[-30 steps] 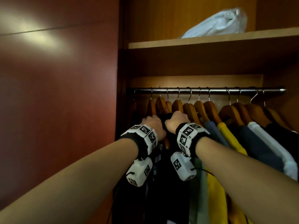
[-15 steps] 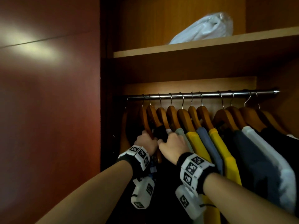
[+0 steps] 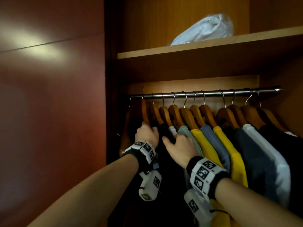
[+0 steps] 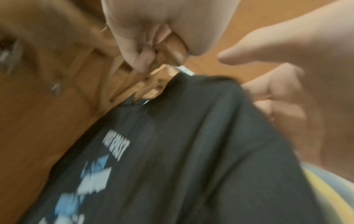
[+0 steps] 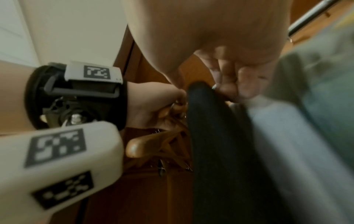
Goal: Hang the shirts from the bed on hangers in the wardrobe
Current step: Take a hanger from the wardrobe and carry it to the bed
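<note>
- Left hand point(image 3: 147, 134) reaches up to the left end of the rail point(image 3: 205, 93), fingers curled round a bare wooden hanger point(image 4: 173, 48).
- Right hand point(image 3: 179, 147) curls over the black shirt point(image 4: 191, 151), gripping its shoulder just beside the left hand.

We see a black shirt point(image 4: 201, 144) with white-and-blue print, yellow shirts point(image 3: 203, 145), brown wooden hangers point(image 3: 188, 117), a white bag point(image 3: 205, 30).

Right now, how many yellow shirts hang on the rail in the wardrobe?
2. One yellow shirt hangs just right of the pale green shirt; the other hangs just right of the blue shirt. More may be hidden between the other clothes.
</note>
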Tool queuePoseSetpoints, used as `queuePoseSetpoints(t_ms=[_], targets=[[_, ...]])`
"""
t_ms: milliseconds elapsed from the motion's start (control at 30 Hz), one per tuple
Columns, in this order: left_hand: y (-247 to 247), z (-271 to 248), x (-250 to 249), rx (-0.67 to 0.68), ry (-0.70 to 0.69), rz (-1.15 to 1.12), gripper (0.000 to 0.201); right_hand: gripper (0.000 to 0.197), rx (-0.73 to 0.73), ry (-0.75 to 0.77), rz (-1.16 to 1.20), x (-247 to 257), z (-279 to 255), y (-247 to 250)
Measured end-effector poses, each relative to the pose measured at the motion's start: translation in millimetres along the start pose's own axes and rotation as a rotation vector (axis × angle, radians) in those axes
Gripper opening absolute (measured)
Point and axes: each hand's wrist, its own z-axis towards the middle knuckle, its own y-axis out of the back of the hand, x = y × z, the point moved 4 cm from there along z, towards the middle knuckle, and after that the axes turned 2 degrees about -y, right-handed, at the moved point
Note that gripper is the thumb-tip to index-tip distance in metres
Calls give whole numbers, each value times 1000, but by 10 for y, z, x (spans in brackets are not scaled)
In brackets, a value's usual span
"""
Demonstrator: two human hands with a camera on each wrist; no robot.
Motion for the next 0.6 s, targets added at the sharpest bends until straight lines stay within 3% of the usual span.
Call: queuePoseSetpoints(t_ms=[167, 367, 467, 600], targets=[[287, -236, -59, -10, -138, -34, 37, 42, -80, 21, -58, 230, -243, 277], [741, -889, -2, 61, -243, -127, 44, 44, -87, 8, -64, 715, -508, 496], [973, -1325, 132, 110, -290, -181, 52, 50, -9, 1, -43, 939, -756, 414], [1220, -1850, 426, 209, -365, -202, 57, 41, 148, -106, 76, 1085, -1232, 179]])
